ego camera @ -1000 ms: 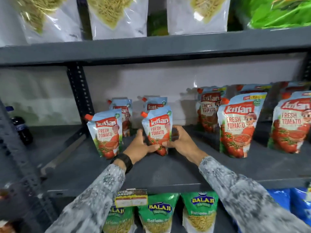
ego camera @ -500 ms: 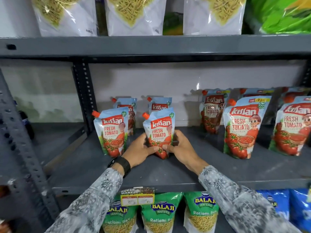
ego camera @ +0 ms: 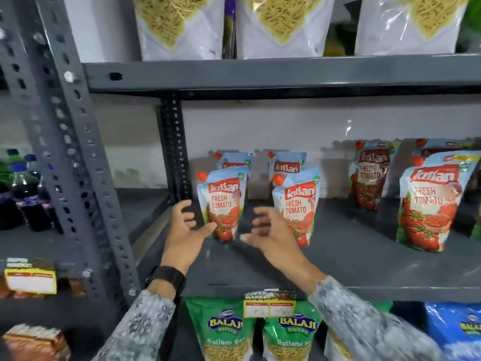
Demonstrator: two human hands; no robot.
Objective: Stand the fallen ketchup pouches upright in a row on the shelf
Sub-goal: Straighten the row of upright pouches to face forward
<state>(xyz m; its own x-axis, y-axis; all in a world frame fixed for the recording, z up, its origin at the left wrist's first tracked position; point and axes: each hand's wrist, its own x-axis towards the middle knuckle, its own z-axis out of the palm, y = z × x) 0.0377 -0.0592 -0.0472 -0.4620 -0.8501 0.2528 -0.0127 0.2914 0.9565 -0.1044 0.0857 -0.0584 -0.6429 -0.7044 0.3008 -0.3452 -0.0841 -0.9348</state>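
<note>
Several blue and red ketchup pouches stand upright on the grey shelf (ego camera: 351, 267). The front left pouch (ego camera: 222, 204) has another pouch (ego camera: 236, 160) behind it. The front middle pouch (ego camera: 299, 204) also has one (ego camera: 287, 165) behind it. Larger pouches stand to the right (ego camera: 432, 204), with one further back (ego camera: 371, 173). My left hand (ego camera: 186, 230) is open just left of the front left pouch, thumb near its base. My right hand (ego camera: 270, 233) hovers open between the two front pouches, partly covering the middle one's lower left. Neither hand holds anything.
A perforated grey upright (ego camera: 75, 157) stands at the left, with dark soda bottles (ego camera: 26, 199) beyond it. Noodle bags (ego camera: 281, 22) sit on the shelf above. Green snack bags (ego camera: 221, 332) and a price tag (ego camera: 269, 303) hang below the shelf edge.
Both hands have let go of the middle front pouch and shifted left, fingers spread. The camera view has swung left and moved closer.
</note>
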